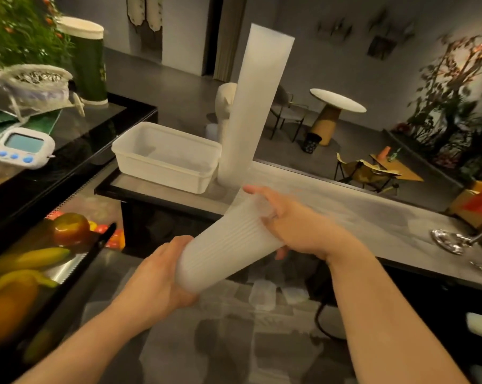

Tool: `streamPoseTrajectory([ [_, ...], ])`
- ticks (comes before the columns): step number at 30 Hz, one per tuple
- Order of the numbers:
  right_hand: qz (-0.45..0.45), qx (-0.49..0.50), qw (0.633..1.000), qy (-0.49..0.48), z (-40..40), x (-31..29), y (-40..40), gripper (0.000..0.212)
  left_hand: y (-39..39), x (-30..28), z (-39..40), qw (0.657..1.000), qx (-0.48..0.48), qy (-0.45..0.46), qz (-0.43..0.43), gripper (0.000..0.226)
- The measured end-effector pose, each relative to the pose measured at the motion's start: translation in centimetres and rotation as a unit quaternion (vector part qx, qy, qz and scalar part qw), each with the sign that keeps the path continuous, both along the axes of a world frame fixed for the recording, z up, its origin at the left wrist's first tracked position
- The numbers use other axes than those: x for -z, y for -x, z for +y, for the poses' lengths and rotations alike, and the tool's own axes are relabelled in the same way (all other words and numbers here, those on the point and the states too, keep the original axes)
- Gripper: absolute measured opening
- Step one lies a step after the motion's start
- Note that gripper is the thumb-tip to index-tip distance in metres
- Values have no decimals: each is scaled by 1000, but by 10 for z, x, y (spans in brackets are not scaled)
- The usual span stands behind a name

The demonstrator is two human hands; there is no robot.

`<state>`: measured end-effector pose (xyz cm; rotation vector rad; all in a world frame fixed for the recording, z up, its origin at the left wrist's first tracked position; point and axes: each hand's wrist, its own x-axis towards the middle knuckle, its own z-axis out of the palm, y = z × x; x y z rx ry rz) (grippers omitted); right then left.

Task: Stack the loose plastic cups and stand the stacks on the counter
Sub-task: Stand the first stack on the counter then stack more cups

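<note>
Left hand [162, 275] gripped the base of the tilted cup stack [228, 245]; right hand [292, 225] clasped its rim end. Best kept pressed together, turned upright, then set beside the tall stack [256, 106] on the counter [345, 214].

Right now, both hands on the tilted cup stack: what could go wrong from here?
1. The held cup stack lies tilted, gripped by the left hand at its lower end and the right hand near its upper end; cups could slide apart if it is swung upright fast.
2. The tall stack standing on the counter is high and narrow; a bump while setting the next one beside it may topple it.
3. The plastic tub crowds that spot.
</note>
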<state>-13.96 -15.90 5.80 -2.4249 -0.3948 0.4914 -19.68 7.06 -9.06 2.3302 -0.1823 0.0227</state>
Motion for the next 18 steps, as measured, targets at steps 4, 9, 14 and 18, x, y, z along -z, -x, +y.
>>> streamPoseTrajectory([
  [4, -13, 8, 995, -98, -2, 3, 6, 54, -5, 0, -15, 1000, -4, -2, 7, 91],
  [9, 44, 113, 883, -454, -2, 40, 13, 91, -12, -15, -24, 998, -34, 50, 16, 97],
  [14, 23, 126, 921, -369, 35, 83, 31, 87, -26, -46, -41, 996, -34, 81, -27, 92],
  [18, -83, 173, 903, -383, 25, 73, 14, 83, -36, -62, -51, 995, -11, 98, -31, 101],
])
